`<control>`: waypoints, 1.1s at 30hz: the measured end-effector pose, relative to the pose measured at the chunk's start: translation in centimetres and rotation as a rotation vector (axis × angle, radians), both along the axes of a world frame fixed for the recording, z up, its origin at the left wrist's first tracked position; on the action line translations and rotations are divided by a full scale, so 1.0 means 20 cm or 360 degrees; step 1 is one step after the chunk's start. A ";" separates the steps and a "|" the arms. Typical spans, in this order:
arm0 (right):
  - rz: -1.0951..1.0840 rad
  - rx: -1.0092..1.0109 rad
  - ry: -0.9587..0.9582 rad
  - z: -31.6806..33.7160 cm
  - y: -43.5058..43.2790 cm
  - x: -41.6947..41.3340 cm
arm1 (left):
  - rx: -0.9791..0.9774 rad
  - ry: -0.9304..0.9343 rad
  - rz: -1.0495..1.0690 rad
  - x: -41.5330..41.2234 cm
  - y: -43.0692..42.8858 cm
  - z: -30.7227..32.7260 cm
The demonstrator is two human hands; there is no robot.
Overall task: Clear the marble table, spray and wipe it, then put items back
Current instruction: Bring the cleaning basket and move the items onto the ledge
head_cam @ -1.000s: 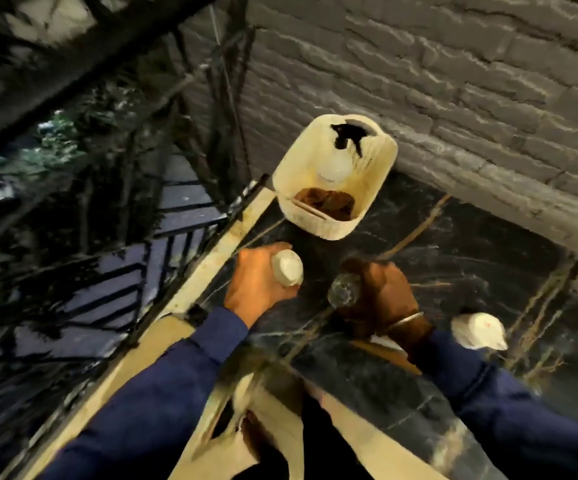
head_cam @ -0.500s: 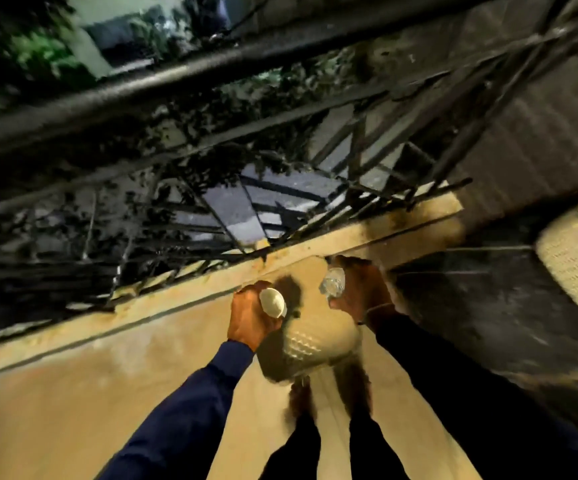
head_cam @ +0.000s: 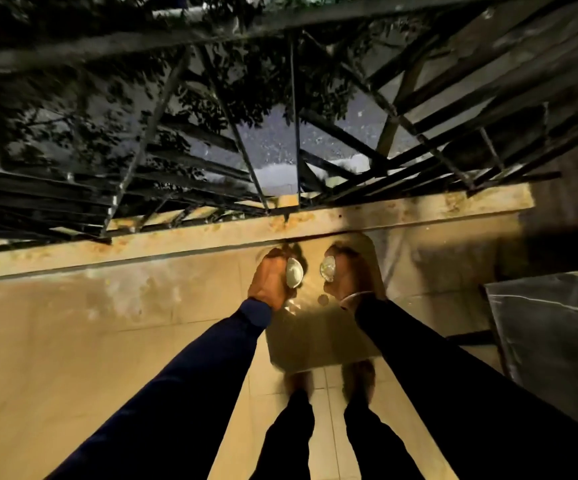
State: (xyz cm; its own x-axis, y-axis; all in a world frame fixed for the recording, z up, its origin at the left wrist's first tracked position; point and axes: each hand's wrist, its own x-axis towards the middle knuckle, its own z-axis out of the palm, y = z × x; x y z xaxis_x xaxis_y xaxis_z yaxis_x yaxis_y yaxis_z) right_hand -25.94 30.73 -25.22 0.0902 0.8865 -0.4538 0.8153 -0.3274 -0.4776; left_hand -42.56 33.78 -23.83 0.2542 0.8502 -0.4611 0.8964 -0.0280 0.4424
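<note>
My left hand (head_cam: 269,284) grips a small white bottle (head_cam: 294,277), whose round top faces the camera. My right hand (head_cam: 344,277) grips a clear glass bottle (head_cam: 327,268). Both hands hang low over the tan tiled floor (head_cam: 107,341), close to the base of the railing. The dark marble table (head_cam: 557,323) shows only as a corner at the right edge, apart from both hands. What lies under the hands is hidden in shadow.
A black metal railing (head_cam: 280,150) runs across the top, set on a stained concrete curb (head_cam: 211,233). My feet (head_cam: 329,382) stand on the tiles just below the hands. Foliage and pavement show beyond the bars.
I have turned left away from the table, carrying both bottles. The cream basket and the table top have left the view; the hands have sunk toward the floor by the railing.
</note>
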 end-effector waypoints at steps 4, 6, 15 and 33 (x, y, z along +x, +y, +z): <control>-0.0025 0.0003 0.0035 -0.10 0.06 -0.03 | 0.0014 -0.0034 0.0043 0.00 0.00 -0.08; 0.0047 0.0044 -0.0020 -0.13 0.08 -0.04 | 0.0040 -0.0052 0.0054 0.00 0.01 -0.11; 0.0176 0.0122 -0.0191 -0.23 0.09 -0.09 | 0.0040 -0.0074 0.0046 -0.04 0.04 -0.20; -0.0166 0.0398 -0.0237 0.56 -0.24 0.19 | 0.0421 0.0036 -0.0509 0.22 -0.11 0.56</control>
